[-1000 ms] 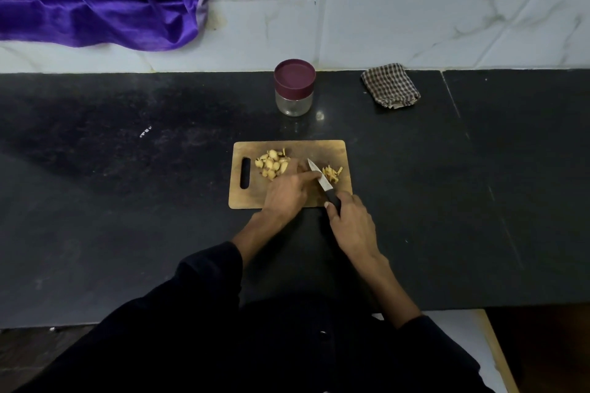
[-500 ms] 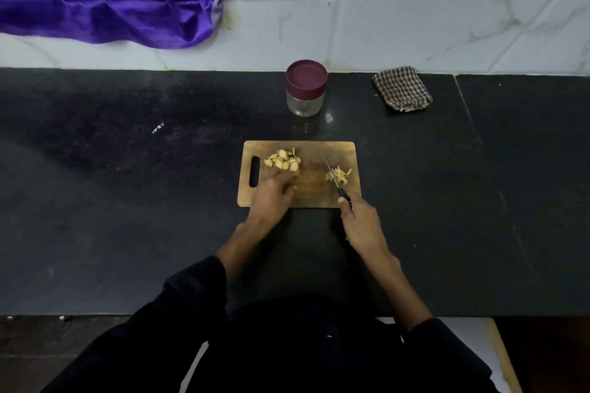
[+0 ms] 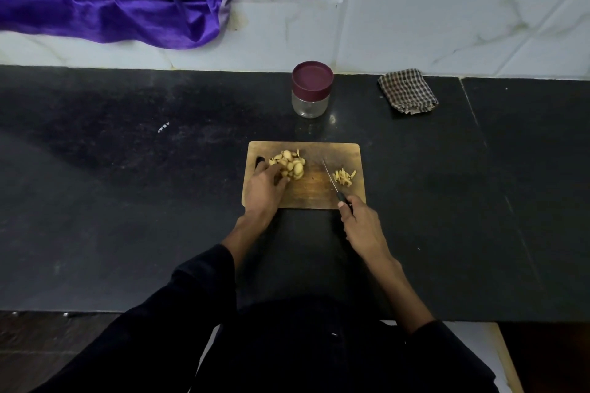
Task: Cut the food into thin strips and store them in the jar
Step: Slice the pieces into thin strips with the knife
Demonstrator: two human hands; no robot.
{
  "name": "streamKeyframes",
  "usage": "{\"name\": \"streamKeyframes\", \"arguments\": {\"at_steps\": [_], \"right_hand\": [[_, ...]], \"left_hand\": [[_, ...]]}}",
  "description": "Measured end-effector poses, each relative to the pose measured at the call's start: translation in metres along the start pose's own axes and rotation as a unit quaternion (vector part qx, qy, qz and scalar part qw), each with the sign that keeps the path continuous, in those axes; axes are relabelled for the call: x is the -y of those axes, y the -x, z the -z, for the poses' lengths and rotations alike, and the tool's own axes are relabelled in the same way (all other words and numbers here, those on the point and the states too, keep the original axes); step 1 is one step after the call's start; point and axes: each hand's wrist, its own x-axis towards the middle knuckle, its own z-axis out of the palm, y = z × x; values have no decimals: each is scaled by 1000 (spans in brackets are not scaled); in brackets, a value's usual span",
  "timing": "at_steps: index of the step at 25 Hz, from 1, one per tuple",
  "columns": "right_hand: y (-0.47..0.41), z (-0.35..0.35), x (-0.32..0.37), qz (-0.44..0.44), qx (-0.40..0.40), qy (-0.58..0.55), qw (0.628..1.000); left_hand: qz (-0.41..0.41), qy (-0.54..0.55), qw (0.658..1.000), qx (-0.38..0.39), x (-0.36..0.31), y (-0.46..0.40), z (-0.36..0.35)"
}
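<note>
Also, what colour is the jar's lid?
Dark maroon; the lid sits on a clear glass jar, seen in the head view.

Black counter [image 3: 127,201], cutting board [image 3: 314,198], lidded jar [image 3: 311,89], checked cloth [image 3: 407,91]

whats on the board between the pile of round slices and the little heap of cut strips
Only the knife blade, angled just left of the cut strips. The rest of the cutting board up to the round slices is bare wood, per the head view.
</note>
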Motion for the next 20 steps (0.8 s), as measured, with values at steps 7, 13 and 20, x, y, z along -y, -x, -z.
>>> {"name": "streamKeyframes", "arguments": {"at_steps": [7,13,20], "right_hand": [[1,0,-1,3,1,-7,1000],[1,2,-3,-5,-7,-14,1000],[0,4,-5,0,-14,-25,1000]], "left_hand": [[20,62,997,-39,-1,-5,3],[-101,32,994,-8,-37,1,-9],[-139,-92,983,79,-28,14,-25]]}}
